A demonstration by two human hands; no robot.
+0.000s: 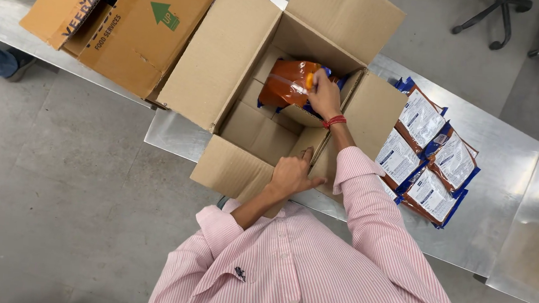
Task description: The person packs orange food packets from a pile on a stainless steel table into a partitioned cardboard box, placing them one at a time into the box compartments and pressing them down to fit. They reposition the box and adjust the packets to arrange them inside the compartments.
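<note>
A shiny steel worktop (503, 155) carries a large open brown cardboard box (224, 72), flaps spread. Beside it, to the right, lie several blue-edged orange packets with white labels (430, 159). Inside the box, against its far wall, a glossy orange plastic pouch (287, 83) leans, gripped by the closed right hand (324, 95). The left hand (290, 175) rests half-curled on the near flap.

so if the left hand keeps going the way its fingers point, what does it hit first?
Probably the box's inner wall: the left hand rests on the open cardboard box's near edge, fingers aimed there. Depth is unclear.
</note>
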